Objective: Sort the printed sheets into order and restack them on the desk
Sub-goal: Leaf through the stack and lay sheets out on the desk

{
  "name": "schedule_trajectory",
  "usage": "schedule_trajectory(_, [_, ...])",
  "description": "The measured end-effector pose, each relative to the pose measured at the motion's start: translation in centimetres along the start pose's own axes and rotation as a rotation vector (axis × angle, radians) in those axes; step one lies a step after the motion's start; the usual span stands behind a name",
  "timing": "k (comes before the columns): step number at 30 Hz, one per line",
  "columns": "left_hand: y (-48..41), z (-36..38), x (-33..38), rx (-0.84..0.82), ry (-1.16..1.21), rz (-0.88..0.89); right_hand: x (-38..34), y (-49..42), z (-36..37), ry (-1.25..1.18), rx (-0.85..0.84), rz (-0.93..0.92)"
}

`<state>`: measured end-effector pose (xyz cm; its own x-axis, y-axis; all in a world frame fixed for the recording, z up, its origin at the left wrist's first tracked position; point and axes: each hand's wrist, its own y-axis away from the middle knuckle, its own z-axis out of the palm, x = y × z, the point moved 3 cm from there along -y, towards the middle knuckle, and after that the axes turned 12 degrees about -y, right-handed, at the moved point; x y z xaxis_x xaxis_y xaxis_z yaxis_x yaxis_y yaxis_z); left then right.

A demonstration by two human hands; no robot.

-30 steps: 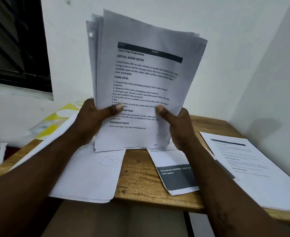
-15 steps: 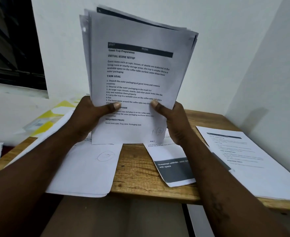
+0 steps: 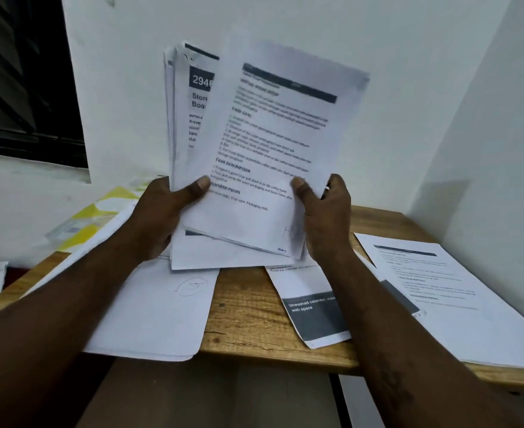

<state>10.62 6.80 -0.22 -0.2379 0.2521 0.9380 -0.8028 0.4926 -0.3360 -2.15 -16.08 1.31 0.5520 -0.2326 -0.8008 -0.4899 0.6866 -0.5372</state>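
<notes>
Above a wooden desk (image 3: pixel 248 322) pushed into a white-walled corner, a person is holding a sheaf of printed sheets (image 3: pixel 189 168) upright in both hands. The left hand (image 3: pixel 162 220) is gripping the sheaf's lower left edge, thumb pressing across the front and fingers curling behind. The right hand (image 3: pixel 327 217) is pinching the lower right edge of the front sheet (image 3: pixel 279 134), thumb on the printed face; how many of the sheets behind it that pinch is taking in cannot be told. That front sheet, its text blurred, is leaning to the right and fanning away from the rest, baring the left part of the page behind it, which is carrying a dark box with white digits. More paper is lying on the desk beneath: a pile of white sheets (image 3: pixel 162 319) on the left, overhanging the near edge and bearing a pen-drawn circle; a sheet with a dark grey band (image 3: pixel 313 319) near the middle, partly under the right forearm; and a printed page (image 3: pixel 440 288) on the right. Yellow-and-white packaging (image 3: pixel 90 217) is resting at the far left, below a dark window (image 3: pixel 23 72).
</notes>
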Motion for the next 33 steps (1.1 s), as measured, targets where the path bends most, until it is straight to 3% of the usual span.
schedule_trajectory(13, [-0.4,-0.6,-0.7,0.050,-0.004,-0.080,0.8,-0.5,-0.5,-0.091,0.135,0.145])
schedule_trajectory(18, [-0.7,-0.8,-1.0,0.081,-0.007,-0.095,0.8,-0.6,-0.2,0.002,0.142,0.088])
schedule_trajectory(24, [-1.0,-1.0,-1.3,0.078,-0.029,-0.094,0.4,-1.4,-1.6,0.113,0.383,0.069])
schedule_trajectory(30, [-1.1,-1.4,-1.2,0.099,-0.032,-0.073,-0.3,-2.1,-4.8,0.061,0.691,0.022])
schedule_trajectory(33, [-1.2,-1.6,-1.3,0.107,-0.042,-0.065,-0.5,-2.3,-6.0,0.043,0.767,0.001])
